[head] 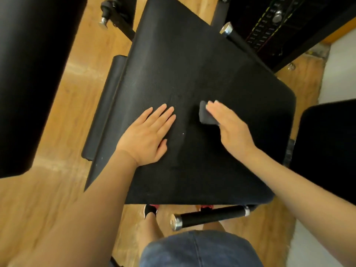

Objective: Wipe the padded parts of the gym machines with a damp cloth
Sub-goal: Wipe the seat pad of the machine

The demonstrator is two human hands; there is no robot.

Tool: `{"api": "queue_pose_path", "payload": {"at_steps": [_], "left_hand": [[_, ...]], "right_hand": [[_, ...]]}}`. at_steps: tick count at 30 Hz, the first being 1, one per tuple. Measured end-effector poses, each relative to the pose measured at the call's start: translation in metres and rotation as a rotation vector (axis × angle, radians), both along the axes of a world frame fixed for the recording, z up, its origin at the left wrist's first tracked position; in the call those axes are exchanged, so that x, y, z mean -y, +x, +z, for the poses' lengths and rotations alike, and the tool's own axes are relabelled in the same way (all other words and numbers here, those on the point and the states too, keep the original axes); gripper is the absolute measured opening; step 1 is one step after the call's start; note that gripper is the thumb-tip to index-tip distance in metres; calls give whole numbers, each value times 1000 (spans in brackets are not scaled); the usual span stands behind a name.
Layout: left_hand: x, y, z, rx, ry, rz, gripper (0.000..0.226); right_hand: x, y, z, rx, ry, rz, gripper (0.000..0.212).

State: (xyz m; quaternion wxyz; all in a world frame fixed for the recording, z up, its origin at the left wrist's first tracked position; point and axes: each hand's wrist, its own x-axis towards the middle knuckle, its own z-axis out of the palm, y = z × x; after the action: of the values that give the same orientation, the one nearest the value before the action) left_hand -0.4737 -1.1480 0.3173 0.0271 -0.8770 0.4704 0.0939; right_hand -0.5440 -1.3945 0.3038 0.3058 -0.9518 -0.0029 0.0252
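Observation:
A large black padded seat fills the middle of the head view. My left hand lies flat on its near left part, fingers straight and spread. My right hand presses a small dark grey folded cloth onto the pad just right of centre, with the fingers laid over it. Most of the cloth is hidden under the hand. A faint damp sheen runs down the pad between the two hands.
Another black pad stands at the left and a third one at the right. A black grip handle with a chrome end juts out below the seat's near edge. The weight stack rises at the top right. Wooden floor lies below.

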Motion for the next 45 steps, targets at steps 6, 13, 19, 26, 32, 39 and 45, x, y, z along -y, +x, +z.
{"api": "queue_pose_path", "payload": {"at_steps": [6,13,19,26,32,39,45], "left_hand": [[1,-1,-1,5,5,24,63],[1,-1,-5,13,1,18,64],[-2,2,-12,26,-22,12,65],[-2,2,-11,8,-50,14,64],[-1,2,-11,-15,-55,23,64],[-2,3,-13,-11,-45,12,65],[-3,3,-15,-22,-46,24,65]], "right_hand": [[11,66,-7,-118,-47,-131,53],[-11,-11,-8,-124,-173,160,68],[47,35,-7,136,73,-119,52],[63,95,-13,-141,-33,-90,62],[43,68,-17,-80,-138,-74,59],[65,75,-11,-56,-319,119,66],[55,92,-18,-73,-87,-22,61]]}}
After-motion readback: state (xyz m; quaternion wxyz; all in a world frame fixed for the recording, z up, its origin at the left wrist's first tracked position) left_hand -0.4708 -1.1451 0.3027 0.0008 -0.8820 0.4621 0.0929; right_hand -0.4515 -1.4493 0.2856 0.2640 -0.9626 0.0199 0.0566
